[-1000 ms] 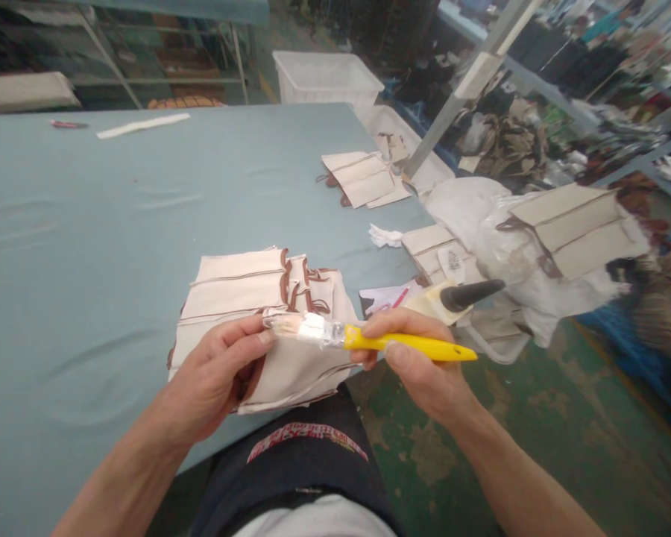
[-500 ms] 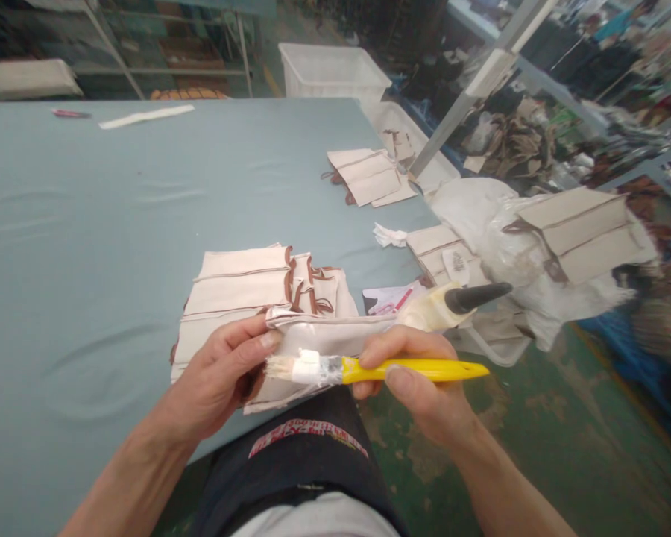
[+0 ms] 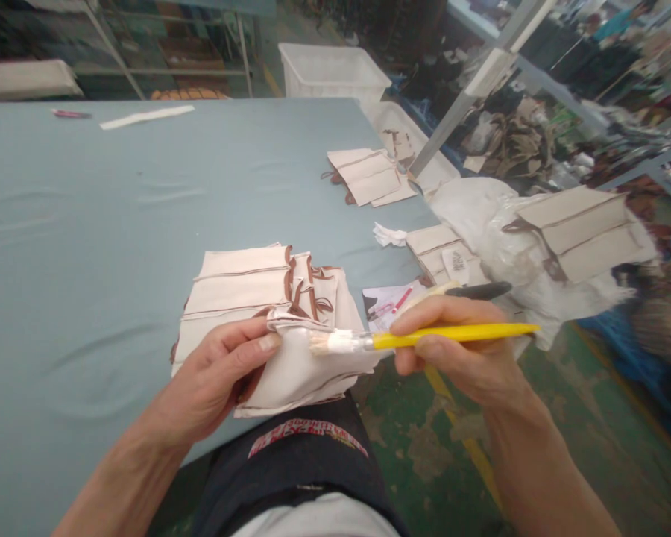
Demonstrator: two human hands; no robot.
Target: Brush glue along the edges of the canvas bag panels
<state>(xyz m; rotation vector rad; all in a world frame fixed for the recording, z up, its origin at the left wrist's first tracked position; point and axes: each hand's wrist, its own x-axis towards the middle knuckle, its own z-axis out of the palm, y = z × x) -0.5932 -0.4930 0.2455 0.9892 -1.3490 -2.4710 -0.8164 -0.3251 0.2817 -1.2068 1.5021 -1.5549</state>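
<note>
My left hand (image 3: 218,373) is closed on the left end of a cream fabric piece (image 3: 307,377) with dark-edged seams, thumb on top, at the table's front edge. A yellow-handled paintbrush (image 3: 447,335) is gripped in my right hand (image 3: 464,347). Its bristles, coated with something white, lie against or just over the upper part of the piece; I cannot tell if they press on it. Behind my left hand lies a stack of cream fabric pieces (image 3: 240,268) with brown trim and loops. A black-tipped container, mostly hidden, sits behind my right hand.
More cream pieces (image 3: 366,175) lie at the table's right edge, near a crumpled white scrap (image 3: 390,235). Clear plastic bags (image 3: 497,224) bulge beside the table. A white bin (image 3: 335,71) stands beyond it, and a metal post (image 3: 470,97) rises at the right.
My right hand has moved right and slightly up with the paintbrush, its bristles shifting right along the piece. More of the piece's surface shows. My left hand has hardly moved.
</note>
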